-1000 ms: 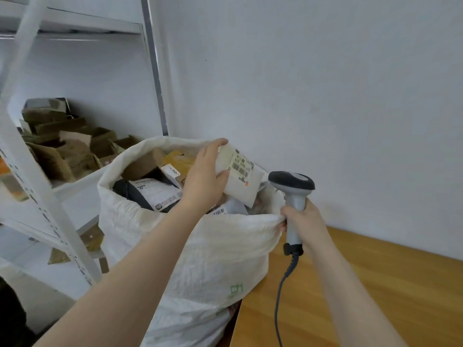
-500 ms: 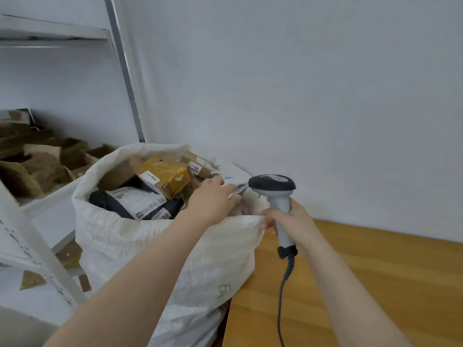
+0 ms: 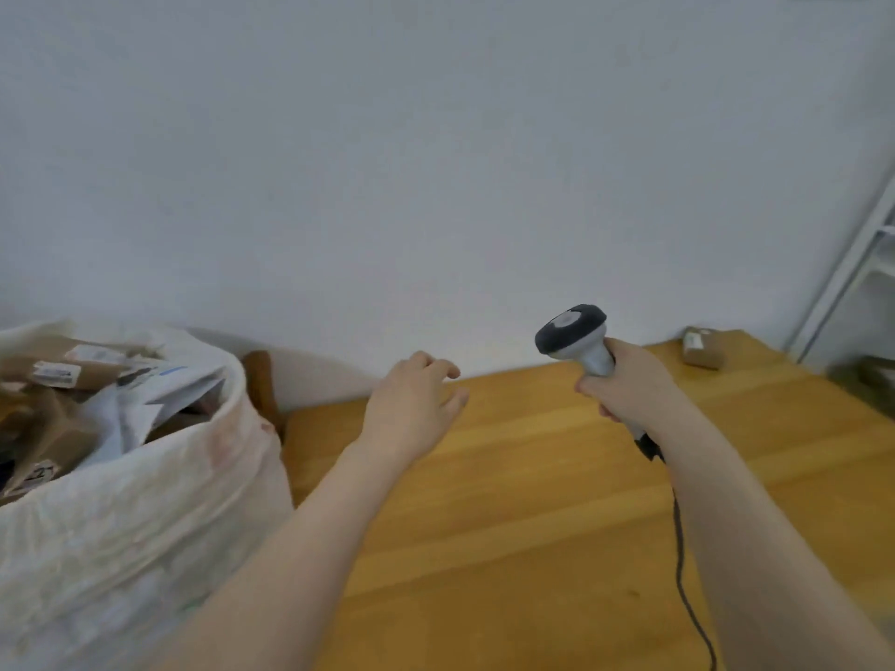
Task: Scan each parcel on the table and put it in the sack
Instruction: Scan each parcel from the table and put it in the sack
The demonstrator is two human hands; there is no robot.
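Observation:
The white woven sack (image 3: 145,515) stands at the left, filled with several brown boxes and white mailers. My left hand (image 3: 411,404) hovers above the wooden table (image 3: 508,501) to the right of the sack, fingers loosely spread and holding nothing. My right hand (image 3: 624,385) grips the handle of a grey barcode scanner (image 3: 576,336), its dark head pointing up and left, its cable (image 3: 678,549) trailing down. One small brown parcel (image 3: 703,350) with a white label lies at the table's far right corner by the wall.
A white wall runs behind the table. A white metal shelf frame (image 3: 847,273) leans in at the far right, with something dark (image 3: 871,375) below it. A brown chair back or post (image 3: 259,385) shows between sack and table.
My left hand let go of the white labelled parcel in the sack and moved right over the table. The view swung right, bringing the brown parcel into sight.

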